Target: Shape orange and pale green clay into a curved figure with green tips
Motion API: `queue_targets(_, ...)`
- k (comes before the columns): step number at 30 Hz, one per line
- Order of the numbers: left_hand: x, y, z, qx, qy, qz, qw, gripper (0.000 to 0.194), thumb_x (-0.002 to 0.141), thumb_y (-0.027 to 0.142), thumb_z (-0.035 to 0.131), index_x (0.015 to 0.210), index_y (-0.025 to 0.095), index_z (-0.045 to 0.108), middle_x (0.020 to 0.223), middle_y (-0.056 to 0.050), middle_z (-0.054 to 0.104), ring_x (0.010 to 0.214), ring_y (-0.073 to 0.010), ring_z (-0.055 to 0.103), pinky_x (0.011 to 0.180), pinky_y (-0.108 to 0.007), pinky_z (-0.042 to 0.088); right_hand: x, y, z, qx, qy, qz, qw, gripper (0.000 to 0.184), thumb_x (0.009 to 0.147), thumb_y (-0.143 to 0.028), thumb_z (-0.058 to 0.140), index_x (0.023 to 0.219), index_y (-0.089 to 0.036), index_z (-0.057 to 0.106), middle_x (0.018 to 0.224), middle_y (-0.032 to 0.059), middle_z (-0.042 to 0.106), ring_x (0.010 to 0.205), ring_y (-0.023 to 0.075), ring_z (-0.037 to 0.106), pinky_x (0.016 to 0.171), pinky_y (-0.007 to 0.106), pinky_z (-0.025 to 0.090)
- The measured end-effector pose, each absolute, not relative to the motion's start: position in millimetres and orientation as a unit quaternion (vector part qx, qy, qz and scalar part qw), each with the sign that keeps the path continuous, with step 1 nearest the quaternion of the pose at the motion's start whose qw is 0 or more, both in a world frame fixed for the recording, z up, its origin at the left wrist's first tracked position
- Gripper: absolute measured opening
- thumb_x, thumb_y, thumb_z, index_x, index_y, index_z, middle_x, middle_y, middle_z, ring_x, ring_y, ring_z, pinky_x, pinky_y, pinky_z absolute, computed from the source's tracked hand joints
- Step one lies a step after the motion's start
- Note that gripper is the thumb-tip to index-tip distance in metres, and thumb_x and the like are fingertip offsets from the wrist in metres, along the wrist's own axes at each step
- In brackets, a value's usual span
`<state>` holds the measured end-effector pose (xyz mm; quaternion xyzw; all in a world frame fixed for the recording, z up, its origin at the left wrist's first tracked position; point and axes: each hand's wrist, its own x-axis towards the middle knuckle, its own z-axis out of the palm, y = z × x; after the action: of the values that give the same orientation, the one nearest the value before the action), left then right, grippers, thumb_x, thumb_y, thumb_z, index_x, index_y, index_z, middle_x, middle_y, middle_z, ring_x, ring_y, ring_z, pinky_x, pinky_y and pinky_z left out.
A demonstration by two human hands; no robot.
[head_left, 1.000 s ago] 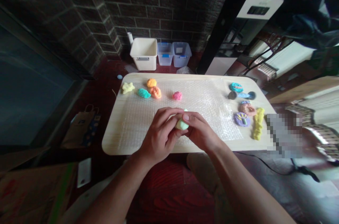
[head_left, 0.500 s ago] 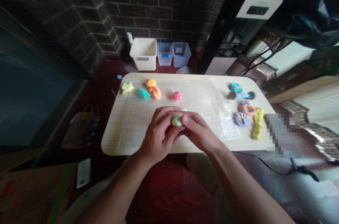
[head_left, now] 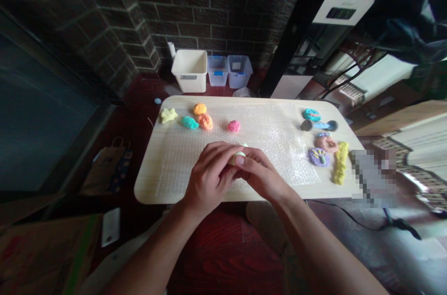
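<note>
Over the near middle of the table, my left hand [head_left: 211, 174] and my right hand [head_left: 261, 171] are closed together around a lump of pale green modelling clay [head_left: 240, 153]. Only small bits of the clay show between the fingers; the rest is hidden. My right thumb presses on it from the near side. Beyond my hands, a pink clay lump [head_left: 233, 126] lies on bubble wrap [head_left: 265, 132]. To the left are orange [head_left: 199, 109], coral [head_left: 205, 122] and teal [head_left: 190, 122] lumps, with a pale yellow star-like piece [head_left: 169, 115] at the edge.
On the table's [head_left: 146, 183] right side sit a teal disc [head_left: 312, 115], a blue and grey dumbbell shape [head_left: 320, 125], a peach ring [head_left: 327, 143], a purple disc [head_left: 318, 157] and a yellow strip [head_left: 341, 163]. Behind the table stand a white bin [head_left: 190, 71] and two clear bins.
My fingers and right thumb have closed further over the green clay, so less of it shows. The pieces on the table have stayed put.
</note>
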<state>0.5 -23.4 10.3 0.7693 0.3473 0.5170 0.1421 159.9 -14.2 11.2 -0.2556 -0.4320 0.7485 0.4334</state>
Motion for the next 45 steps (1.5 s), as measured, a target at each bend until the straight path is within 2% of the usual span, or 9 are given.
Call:
queue_targets(5, 1.7, -24.9, 8.7, 0.766, 0.350, 0.522, 0.134, 0.033, 0.101, 0.016, 0.063, 0.133, 0.023, 0.066, 0.121, -0.009, 0.076, 0.116, -0.0240, 0.068, 0.103, -0.043, 0.057, 158.1, -14.6, 13.5, -0.257, -0.430, 0.744, 0.443, 0.036, 0.092, -0.050, 0.077, 0.090, -0.014, 0.075, 0.075, 0.0039, 0.074, 0.065, 0.0153, 0.070, 0.068, 0.030, 0.061)
queue_targets(12, 0.9, -23.6, 16.2, 0.776, 0.339, 0.500, 0.183, 0.031, 0.098, 0.019, 0.067, 0.129, 0.019, 0.066, 0.120, -0.011, 0.075, 0.116, -0.0253, 0.067, 0.102, -0.044, 0.057, 165.4, -10.2, 12.3, -0.258, -0.459, 0.738, 0.422, 0.036, 0.096, -0.047, 0.073, 0.085, -0.013, 0.075, 0.068, 0.0032, 0.070, 0.064, 0.0148, 0.068, 0.071, 0.029, 0.059)
queue_targets(17, -0.9, -22.0, 18.1, 0.764, 0.333, 0.526, 0.168, 0.022, 0.098, 0.021, 0.070, 0.120, 0.020, 0.071, 0.110, -0.009, 0.078, 0.107, -0.0233, 0.071, 0.095, -0.040, 0.060, 169.7, -7.8, 10.0, -0.263, -0.433, 0.749, 0.426, 0.033, 0.091, -0.046, 0.079, 0.093, -0.014, 0.075, 0.079, 0.0035, 0.071, 0.071, 0.0148, 0.069, 0.069, 0.028, 0.061)
queue_targets(21, -4.4, -21.5, 17.1, 0.754, 0.352, 0.531, 0.162, 0.018, 0.097, 0.023, 0.072, 0.115, 0.021, 0.074, 0.105, -0.008, 0.079, 0.102, -0.0220, 0.072, 0.092, -0.038, 0.061, 168.2, -7.9, 11.9, -0.269, -0.439, 0.755, 0.406, 0.038, 0.090, -0.050, 0.080, 0.086, -0.013, 0.073, 0.075, 0.0038, 0.072, 0.069, 0.0147, 0.070, 0.069, 0.028, 0.063)
queue_targets(26, -6.7, -18.9, 16.3, 0.773, 0.340, 0.499, 0.195, 0.033, 0.090, 0.027, 0.081, 0.122, 0.022, 0.073, 0.110, -0.009, 0.078, 0.108, -0.0245, 0.071, 0.093, -0.040, 0.062, 174.4, -5.5, 12.3, -0.281, -0.455, 0.760, 0.370, 0.035, 0.090, -0.045, 0.081, 0.082, -0.012, 0.074, 0.070, 0.0019, 0.069, 0.062, 0.0126, 0.067, 0.066, 0.026, 0.062)
queue_targets(29, -6.8, -17.8, 14.4, 0.785, 0.313, 0.489, 0.215, 0.033, 0.092, 0.023, 0.079, 0.124, 0.022, 0.073, 0.110, -0.009, 0.078, 0.107, -0.0242, 0.072, 0.092, -0.040, 0.064, 178.1, -4.2, 9.7, -0.277, -0.455, 0.768, 0.357, 0.031, 0.088, -0.042, 0.083, 0.085, -0.012, 0.076, 0.071, 0.0023, 0.072, 0.063, 0.0127, 0.069, 0.066, 0.026, 0.063)
queue_targets(34, -8.2, -18.6, 12.2, 0.772, 0.332, 0.509, 0.188, 0.027, 0.094, 0.016, 0.075, 0.121, 0.023, 0.076, 0.109, -0.008, 0.079, 0.104, -0.0218, 0.074, 0.091, -0.036, 0.064, 176.6, -4.3, 10.4, -0.262, -0.455, 0.770, 0.362, 0.035, 0.087, -0.043, 0.085, 0.098, -0.010, 0.079, 0.081, 0.0073, 0.079, 0.070, 0.0143, 0.074, 0.070, 0.027, 0.064)
queue_targets(41, -7.8, -18.3, 13.2, 0.790, 0.308, 0.491, 0.201, 0.036, 0.091, 0.018, 0.078, 0.127, 0.020, 0.072, 0.115, -0.010, 0.078, 0.109, -0.0231, 0.074, 0.095, -0.038, 0.063, 180.8, -2.2, 10.1, -0.291, -0.474, 0.753, 0.352, 0.033, 0.086, -0.042, 0.085, 0.089, -0.010, 0.080, 0.073, 0.0058, 0.078, 0.064, 0.0126, 0.072, 0.067, 0.024, 0.062)
queue_targets(45, -9.0, -18.9, 10.3, 0.794, 0.314, 0.487, 0.186, 0.033, 0.093, 0.010, 0.074, 0.125, 0.019, 0.073, 0.115, -0.009, 0.079, 0.109, -0.0206, 0.075, 0.097, -0.034, 0.062, 180.7, -2.5, 10.2, -0.278, -0.453, 0.773, 0.346, 0.034, 0.084, -0.041, 0.087, 0.096, -0.010, 0.080, 0.079, 0.0070, 0.079, 0.069, 0.0137, 0.075, 0.069, 0.025, 0.064)
